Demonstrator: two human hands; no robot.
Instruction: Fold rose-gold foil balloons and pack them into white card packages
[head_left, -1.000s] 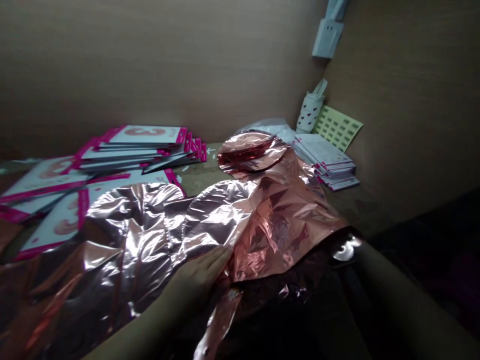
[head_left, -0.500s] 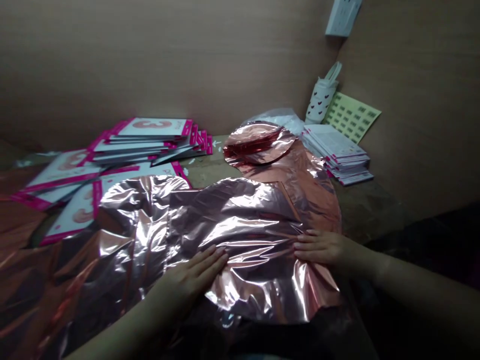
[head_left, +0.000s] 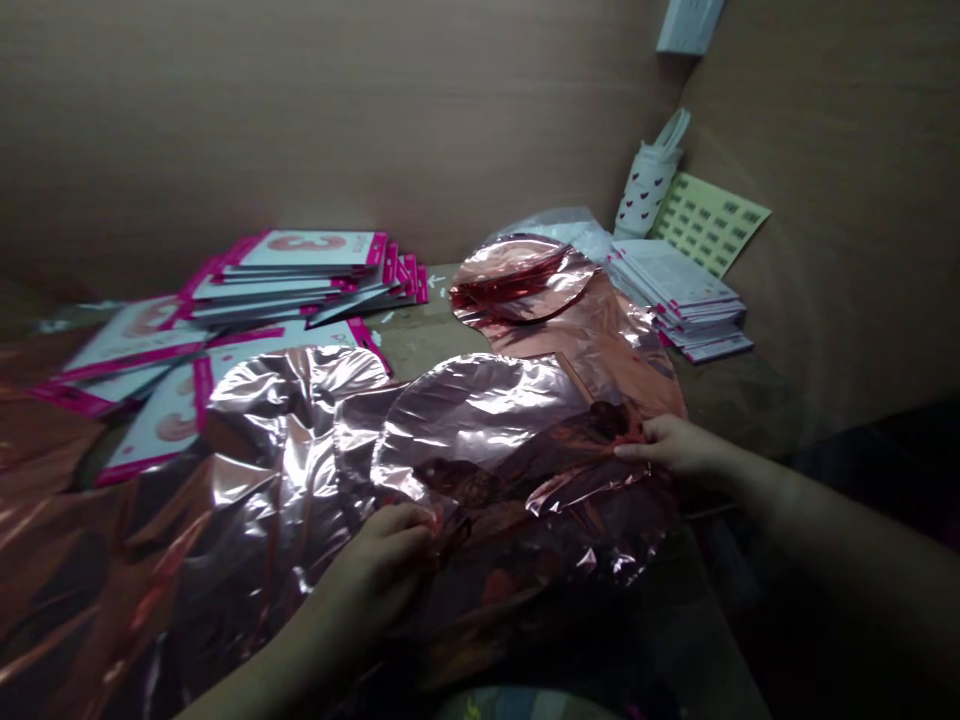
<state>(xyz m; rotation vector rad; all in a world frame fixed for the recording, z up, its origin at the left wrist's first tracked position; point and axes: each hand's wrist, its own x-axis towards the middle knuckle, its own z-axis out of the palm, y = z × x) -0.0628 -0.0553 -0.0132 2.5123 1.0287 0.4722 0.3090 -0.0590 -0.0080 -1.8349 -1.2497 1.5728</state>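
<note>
A large crumpled rose-gold foil balloon (head_left: 480, 420) lies flat across the table in front of me. My left hand (head_left: 390, 545) grips its near edge with curled fingers. My right hand (head_left: 667, 445) pinches the foil's right edge, lifting a fold of it. More rose-gold foil (head_left: 97, 560) spreads to the left, and another flat foil piece (head_left: 525, 280) lies behind.
Stacks of pink-and-white cards printed with a "3" (head_left: 300, 270) sit at the back left. A pile of white leaflets (head_left: 686, 300), a heart-patterned white pouch (head_left: 649, 185) and a yellow-green label sheet (head_left: 709, 220) stand at the back right, against brown walls.
Both hands went from pressing flat on the foil to gripping its edges. The near part of the foil has been folded up and back over itself.
</note>
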